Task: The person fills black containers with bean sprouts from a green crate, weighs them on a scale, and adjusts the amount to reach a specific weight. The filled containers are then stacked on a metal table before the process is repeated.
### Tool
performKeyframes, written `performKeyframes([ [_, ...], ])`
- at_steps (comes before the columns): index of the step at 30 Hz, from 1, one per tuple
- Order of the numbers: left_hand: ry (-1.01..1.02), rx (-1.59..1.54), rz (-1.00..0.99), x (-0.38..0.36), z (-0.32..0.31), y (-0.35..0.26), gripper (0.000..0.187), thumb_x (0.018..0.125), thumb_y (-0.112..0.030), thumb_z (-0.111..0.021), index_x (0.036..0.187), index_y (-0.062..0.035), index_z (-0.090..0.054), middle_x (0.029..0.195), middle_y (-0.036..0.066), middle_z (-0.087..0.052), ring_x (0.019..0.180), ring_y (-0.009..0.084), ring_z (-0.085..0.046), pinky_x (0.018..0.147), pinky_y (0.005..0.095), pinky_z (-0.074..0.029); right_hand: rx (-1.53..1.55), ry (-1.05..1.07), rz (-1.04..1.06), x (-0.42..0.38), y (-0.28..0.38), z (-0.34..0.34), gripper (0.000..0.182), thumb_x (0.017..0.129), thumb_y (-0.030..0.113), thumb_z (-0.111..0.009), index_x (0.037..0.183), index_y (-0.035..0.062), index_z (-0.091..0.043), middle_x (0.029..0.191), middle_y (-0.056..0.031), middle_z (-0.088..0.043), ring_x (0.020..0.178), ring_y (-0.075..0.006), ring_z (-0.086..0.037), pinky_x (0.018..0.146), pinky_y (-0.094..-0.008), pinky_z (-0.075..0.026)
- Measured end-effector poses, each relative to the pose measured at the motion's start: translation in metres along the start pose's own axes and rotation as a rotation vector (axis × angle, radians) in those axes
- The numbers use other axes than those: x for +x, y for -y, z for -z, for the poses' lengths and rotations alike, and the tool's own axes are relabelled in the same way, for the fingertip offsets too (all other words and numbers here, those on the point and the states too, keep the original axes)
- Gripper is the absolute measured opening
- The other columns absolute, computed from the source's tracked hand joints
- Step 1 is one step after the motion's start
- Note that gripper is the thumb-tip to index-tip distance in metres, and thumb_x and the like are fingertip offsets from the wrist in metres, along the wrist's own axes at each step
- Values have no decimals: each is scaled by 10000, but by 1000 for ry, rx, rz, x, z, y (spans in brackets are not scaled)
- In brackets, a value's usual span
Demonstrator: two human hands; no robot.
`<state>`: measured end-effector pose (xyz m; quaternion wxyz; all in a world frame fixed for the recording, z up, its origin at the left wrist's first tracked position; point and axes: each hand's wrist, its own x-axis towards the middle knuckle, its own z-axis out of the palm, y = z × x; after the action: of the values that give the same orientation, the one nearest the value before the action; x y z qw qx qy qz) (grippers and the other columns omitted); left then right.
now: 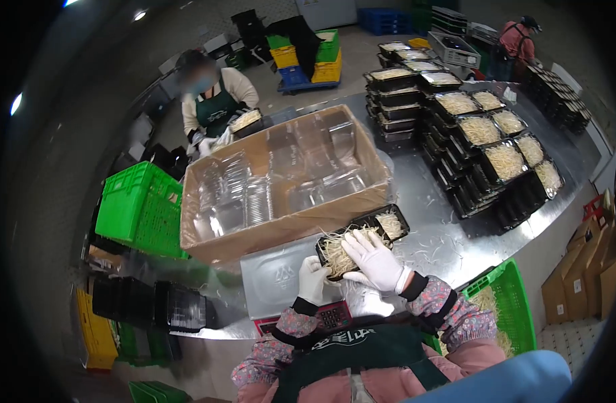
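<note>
One cardboard box [288,232] holds clear lids [257,201]; just beside its near side is the black tray [320,251]. Left hand [312,278] is closed on the tray's edge; right hand [375,262], with fingers extended, lies over the sprouts [337,254].

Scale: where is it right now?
In the head view, the scale sits on the metal table, just below the cardboard box in the picture and mostly left of the left hand.

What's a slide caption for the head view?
Gloved left hand grips a black tray of sprouts, right hand on top, beside an open carton.
</note>
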<state>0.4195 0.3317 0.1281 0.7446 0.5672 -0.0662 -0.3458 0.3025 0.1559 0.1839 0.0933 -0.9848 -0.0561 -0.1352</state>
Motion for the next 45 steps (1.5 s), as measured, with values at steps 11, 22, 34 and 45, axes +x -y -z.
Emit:
performKeyframes([
  [11, -338, 818, -223, -55, 146, -36, 520, 904, -230, -649, 1291, 43, -434, 1191, 209, -546, 996, 322, -613, 802, 413, -537, 328, 47, 221, 87, 80, -67, 769, 928, 495, -529, 1450, -28, -316, 1487, -260, -338, 1398, -426, -289, 1136, -526, -228],
  [22, -32, 1705, -574, -10, 107, -28, 440, 878, -210, -539, 1265, -1, -536, 1175, 185, -626, 1103, 358, -565, 1006, 469, -388, 284, -29, -42, 89, 90, -111, 445, 910, 273, -501, 1252, -5, -562, 1283, -223, -569, 1202, -373, -533, 1032, -512, -382],
  [34, -39, 1612, -956, -15, 87, -56, 384, 948, -193, -538, 1275, 9, -529, 1183, 222, -565, 1123, 382, -524, 952, 471, -418, 505, -588, -226, -4, 57, -8, 458, 889, 235, -585, 1293, 25, -535, 1344, -200, -514, 1283, -354, -454, 1077, -457, -343],
  [45, 298, 1536, -745, 21, 88, -44, 369, 943, -194, -559, 1255, 2, -541, 1208, 211, -553, 1123, 379, -501, 988, 458, -382, 122, -658, -1842, -472, -39, -33, 696, 785, 430, -728, 1262, -49, -563, 1257, -252, -591, 1183, -342, -572, 1023, -374, -437],
])
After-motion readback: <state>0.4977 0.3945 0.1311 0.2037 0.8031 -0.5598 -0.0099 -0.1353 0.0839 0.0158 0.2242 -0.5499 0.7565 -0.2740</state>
